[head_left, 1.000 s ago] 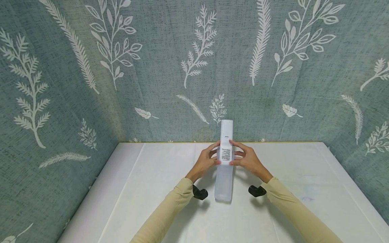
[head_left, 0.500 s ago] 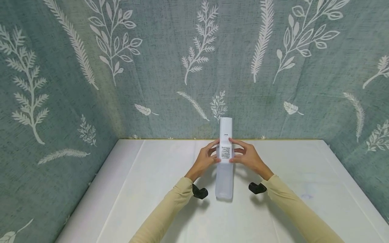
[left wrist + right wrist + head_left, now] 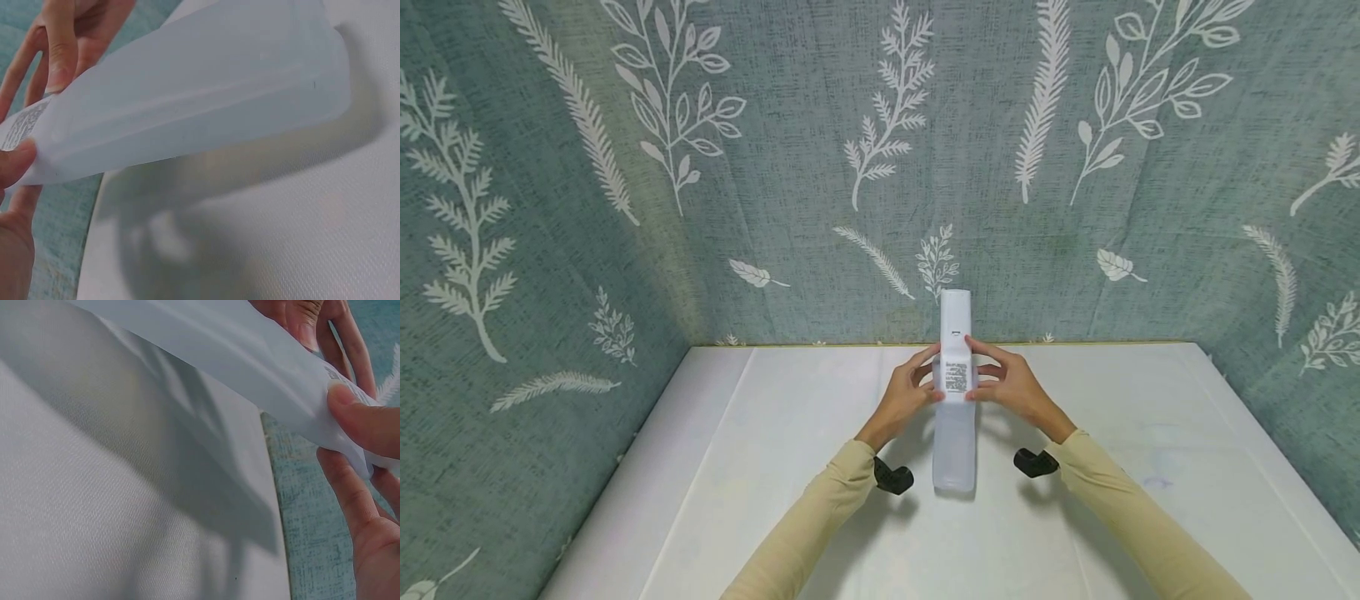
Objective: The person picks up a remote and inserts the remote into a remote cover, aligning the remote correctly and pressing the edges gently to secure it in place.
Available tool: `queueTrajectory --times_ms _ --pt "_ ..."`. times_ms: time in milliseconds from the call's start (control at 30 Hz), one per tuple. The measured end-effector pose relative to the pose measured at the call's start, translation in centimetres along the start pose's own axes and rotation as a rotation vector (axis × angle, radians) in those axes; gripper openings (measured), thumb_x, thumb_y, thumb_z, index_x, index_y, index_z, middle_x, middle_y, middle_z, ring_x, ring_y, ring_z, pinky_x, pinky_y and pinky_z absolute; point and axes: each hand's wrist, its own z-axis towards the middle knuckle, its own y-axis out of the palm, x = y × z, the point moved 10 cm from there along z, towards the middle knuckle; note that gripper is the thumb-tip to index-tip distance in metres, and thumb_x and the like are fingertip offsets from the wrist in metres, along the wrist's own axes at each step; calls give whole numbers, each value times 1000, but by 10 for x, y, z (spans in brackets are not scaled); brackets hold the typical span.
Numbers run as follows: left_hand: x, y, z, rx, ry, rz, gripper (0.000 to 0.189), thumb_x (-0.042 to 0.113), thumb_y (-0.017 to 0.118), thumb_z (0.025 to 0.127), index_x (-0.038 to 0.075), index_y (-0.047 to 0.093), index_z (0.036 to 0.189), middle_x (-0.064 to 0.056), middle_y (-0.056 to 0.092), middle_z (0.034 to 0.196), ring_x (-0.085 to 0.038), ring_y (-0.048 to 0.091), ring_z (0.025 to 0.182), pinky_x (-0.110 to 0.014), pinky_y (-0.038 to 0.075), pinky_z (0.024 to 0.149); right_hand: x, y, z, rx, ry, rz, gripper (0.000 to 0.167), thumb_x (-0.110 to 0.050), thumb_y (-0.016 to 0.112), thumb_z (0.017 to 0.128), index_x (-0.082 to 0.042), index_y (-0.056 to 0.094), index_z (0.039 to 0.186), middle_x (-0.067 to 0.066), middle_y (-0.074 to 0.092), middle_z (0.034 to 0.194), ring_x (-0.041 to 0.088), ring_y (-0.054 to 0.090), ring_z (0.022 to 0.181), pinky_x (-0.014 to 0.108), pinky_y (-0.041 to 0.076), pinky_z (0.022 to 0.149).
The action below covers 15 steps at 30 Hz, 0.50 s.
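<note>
Left hand point(image 3: 901, 402) and right hand point(image 3: 1021, 393) pinched the plastic container point(image 3: 955, 397) by its sides over the table point(image 3: 775, 467), near the far edge; judged light, fairly stiff, slightly slippery, best held at mid-length.

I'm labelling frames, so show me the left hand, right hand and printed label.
Left hand point(image 3: 902, 396), head view: on its thumb side.
Right hand point(image 3: 1021, 391), head view: on its thumb side.
Printed label point(image 3: 957, 377), head view: middle of its print.

I'm watching the left hand point(image 3: 15, 240) and right hand point(image 3: 64, 40) gripping a translucent case point(image 3: 194, 87) at its printed end, above the table point(image 3: 325, 212).
</note>
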Motion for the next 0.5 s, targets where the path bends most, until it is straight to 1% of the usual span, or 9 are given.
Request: queueTrajectory --times_ms 133,233,300,500 --pt "12 3 -4 -17 -1 -7 77 -28 48 74 1 35 145 -14 26 152 -34 32 134 -36 42 100 -1 -1 0 8 7 -8 87 13 75 70 -10 38 145 17 36 146 43 52 113 36 54 82" --pt "19 4 -7 -16 4 10 76 -28 49 74 -2 34 144 -17 28 151 -35 33 134 -37 41 101 -1 -1 0 15 5 -16 86 13 75 70 -10 39 145 16 37 146 42 53 113 36 54 83" --pt "17 3 -7 -8 11 13 75 -28 49 73 -3 35 143 -18 29 150 -36 33 134 -37 41 101 0 -1 -1 18 3 -18 85 12 76 70 -10 40 144 16 37 145 42 53 113 36 54 83" --pt "3 -2 -3 9 21 3 76 -28 50 73 0 39 142 -15 31 149 -33 35 133 -33 41 101 1 1 -3 15 1 -10 86 13 76 70 -10 40 144 16 36 146 42 53 112 37 54 83"
